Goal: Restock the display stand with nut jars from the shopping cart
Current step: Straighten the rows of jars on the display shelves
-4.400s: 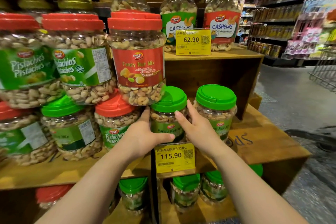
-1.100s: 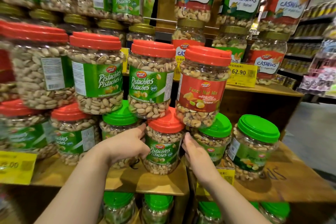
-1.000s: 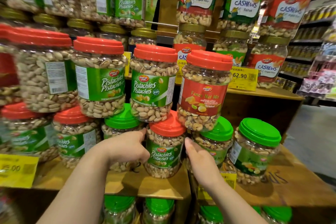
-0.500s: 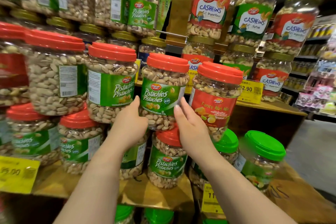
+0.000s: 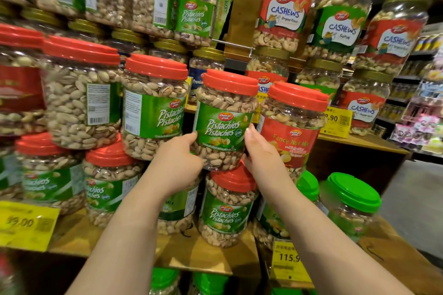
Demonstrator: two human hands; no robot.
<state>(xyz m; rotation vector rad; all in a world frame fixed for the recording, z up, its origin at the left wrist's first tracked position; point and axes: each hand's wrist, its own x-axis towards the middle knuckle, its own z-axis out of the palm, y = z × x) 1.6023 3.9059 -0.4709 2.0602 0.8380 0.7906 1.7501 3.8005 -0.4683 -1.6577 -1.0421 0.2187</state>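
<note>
Both hands are on the same pistachio jar [image 5: 225, 122], the one with the red lid sitting in the upper row of the display stand [image 5: 203, 254], perched on the lid of another pistachio jar [image 5: 227, 211] below it. The left hand [image 5: 177, 163] has its fingers curled round the jar's lower left side, and the right hand [image 5: 261, 153] presses against the lower right side with the thumb up along the label, so it's a two-handed squeeze low on the body. I'd guess this thing is pretty heavy, being packed full of nuts, and the clear plastic wall looks smooth and a bit slick, probably flexing slightly if you squeeze hard. Holding it low on both sides like this seems the sane way to do it; the lid alone might pop. It's squeezed right between a second pistachio jar [image 5: 153, 108] and a nut mix jar [image 5: 292, 132], so a knock could wobble the stack. Can't see the fingertips on the far side, or whether the jar's bottom is seated flat. The shopping cart isn't in view at all, and the left edge is blurry.
</note>
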